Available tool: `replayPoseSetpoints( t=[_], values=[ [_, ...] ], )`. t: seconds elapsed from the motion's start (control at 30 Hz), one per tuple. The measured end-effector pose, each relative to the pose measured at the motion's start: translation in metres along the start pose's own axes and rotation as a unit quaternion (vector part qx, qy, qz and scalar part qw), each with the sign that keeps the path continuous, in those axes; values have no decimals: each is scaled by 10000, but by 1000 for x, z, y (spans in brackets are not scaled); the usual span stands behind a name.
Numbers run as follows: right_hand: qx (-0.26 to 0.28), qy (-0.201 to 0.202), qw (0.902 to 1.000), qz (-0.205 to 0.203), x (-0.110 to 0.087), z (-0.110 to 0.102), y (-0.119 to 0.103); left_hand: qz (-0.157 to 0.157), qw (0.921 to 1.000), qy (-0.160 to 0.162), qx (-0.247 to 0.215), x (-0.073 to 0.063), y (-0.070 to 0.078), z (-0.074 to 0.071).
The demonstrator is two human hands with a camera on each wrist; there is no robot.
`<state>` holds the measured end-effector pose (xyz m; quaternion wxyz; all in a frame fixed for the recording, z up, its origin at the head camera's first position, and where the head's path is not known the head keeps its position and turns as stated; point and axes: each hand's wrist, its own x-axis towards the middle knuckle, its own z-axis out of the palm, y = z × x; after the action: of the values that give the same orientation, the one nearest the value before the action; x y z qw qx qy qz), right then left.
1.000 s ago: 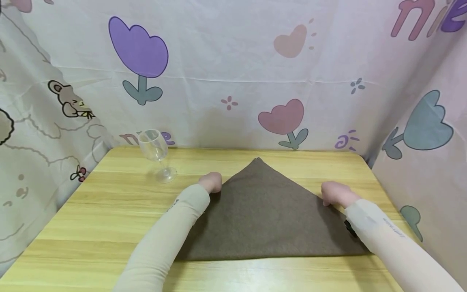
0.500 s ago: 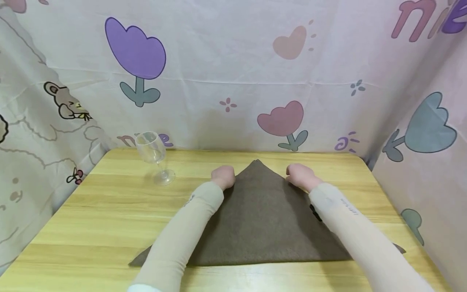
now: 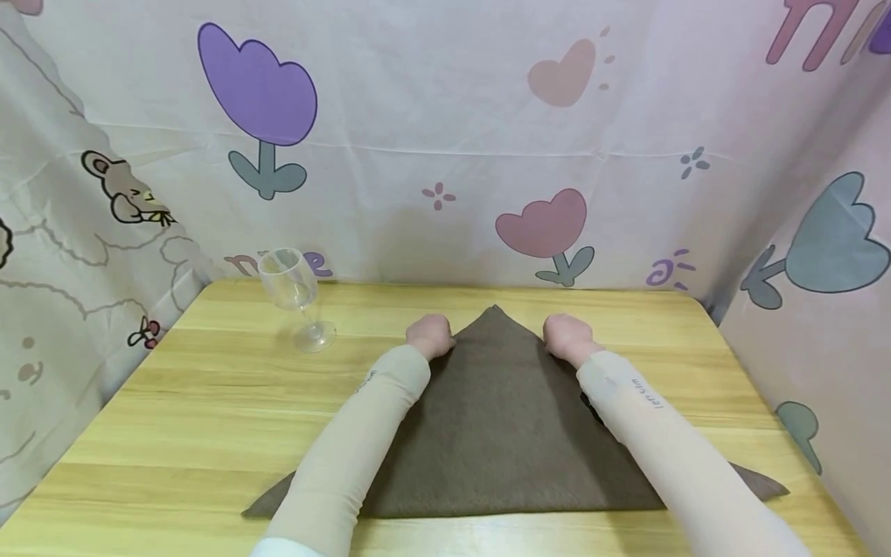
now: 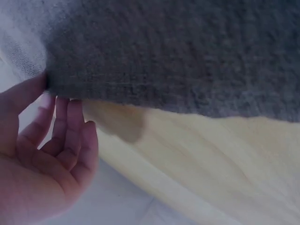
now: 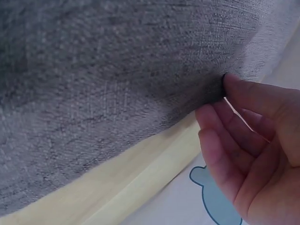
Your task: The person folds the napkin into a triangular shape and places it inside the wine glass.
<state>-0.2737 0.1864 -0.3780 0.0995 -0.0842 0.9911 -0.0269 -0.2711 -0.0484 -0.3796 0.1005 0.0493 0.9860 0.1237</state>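
Observation:
A brown cloth, folded into a triangle, lies on the table with its peak pointing away and its long folded edge toward me. My left hand pinches the cloth's left slanting edge just below the peak; in the left wrist view the thumb and fingers of that hand meet at the hem. On the opposite slanting edge, my right hand does the same, and the right wrist view shows thumb and fingertips of the hand nipping the fabric. Both forearms cross over the cloth, hiding parts of its sides.
A clear stemmed wine glass stands at the back left of the wooden table, apart from the cloth. A patterned curtain hangs behind the table and along both sides.
Both hands have moved up the slanting edges toward the peak and closer together, the right hand travelling farther. The cloth's two side corners now show beyond the forearms. The glass has stayed put.

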Motion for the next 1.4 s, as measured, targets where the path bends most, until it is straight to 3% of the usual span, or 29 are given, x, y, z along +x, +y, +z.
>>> replayPoseSetpoints(
  t=[0.2,0.43,0.7,1.0,1.23,1.4],
  values=[
    [129,-162,9998,-61,2,-4,-8,156,9990,51,-412,2,3,5],
    [759,166,9961,-414,18,-1,-21,101,9991,84,-397,4,10,9],
    [1236,293,9919,58,28,6,-28,309,9988,79,-383,5,10,12],
    [1267,558,9900,267,34,11,-27,265,9995,-60,-178,3,8,6],
    [1015,380,9932,415,35,10,-36,135,9995,-198,-209,2,8,6],
    [1202,308,9923,61,38,9,-38,202,9989,-343,-262,4,10,8]
  ],
)
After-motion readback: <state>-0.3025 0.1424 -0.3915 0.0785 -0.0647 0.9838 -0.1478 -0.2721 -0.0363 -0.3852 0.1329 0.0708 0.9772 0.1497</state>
